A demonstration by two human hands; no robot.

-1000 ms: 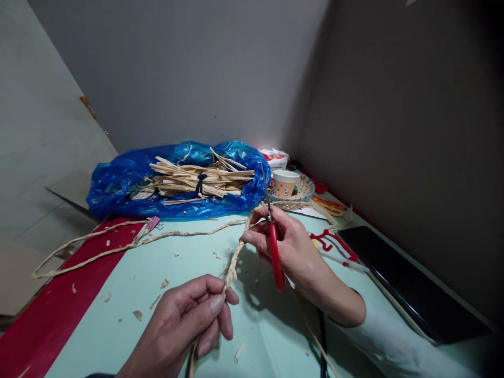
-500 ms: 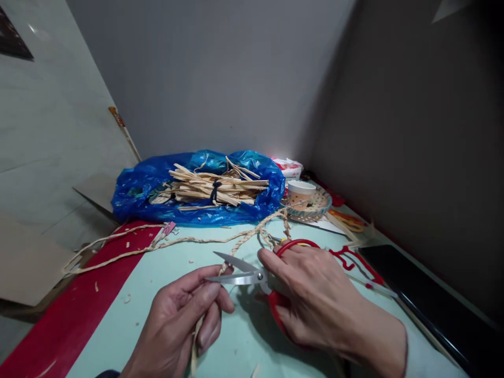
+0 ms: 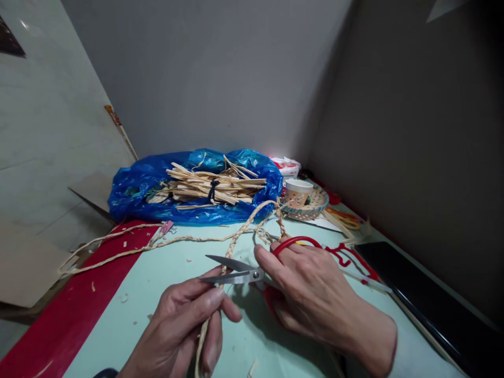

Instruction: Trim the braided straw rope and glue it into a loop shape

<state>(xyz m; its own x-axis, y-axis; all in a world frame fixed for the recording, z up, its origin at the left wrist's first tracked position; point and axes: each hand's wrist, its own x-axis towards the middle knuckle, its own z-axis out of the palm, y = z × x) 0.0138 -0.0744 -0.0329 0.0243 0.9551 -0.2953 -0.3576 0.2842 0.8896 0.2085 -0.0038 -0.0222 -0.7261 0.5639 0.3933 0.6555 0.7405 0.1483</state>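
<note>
My left hand (image 3: 189, 315) pinches a braided straw cord (image 3: 232, 244) between thumb and fingers, its loose end hanging down below the hand. My right hand (image 3: 311, 294) is closed around the red handles of a pair of scissors (image 3: 236, 273). The blades are spread apart, with the cord passing between them just above my left fingertips. From there the braid climbs away to a bend near the small woven basket (image 3: 305, 211). A thinner twisted cord (image 3: 189, 240) runs left across the table to a pink binder clip (image 3: 167, 227).
Behind lies a blue plastic bag (image 3: 134, 184) with a tied bundle of dry straw (image 3: 232, 188). A paper cup (image 3: 297, 192) stands in the basket. At right are a black flat device (image 3: 413, 294) and a red wire shape (image 3: 354, 257). Straw scraps dot the table (image 3: 157, 278).
The cord between my hands now rises in a higher arc toward the basket. The open scissors have shifted slightly left, and the view has moved a little.
</note>
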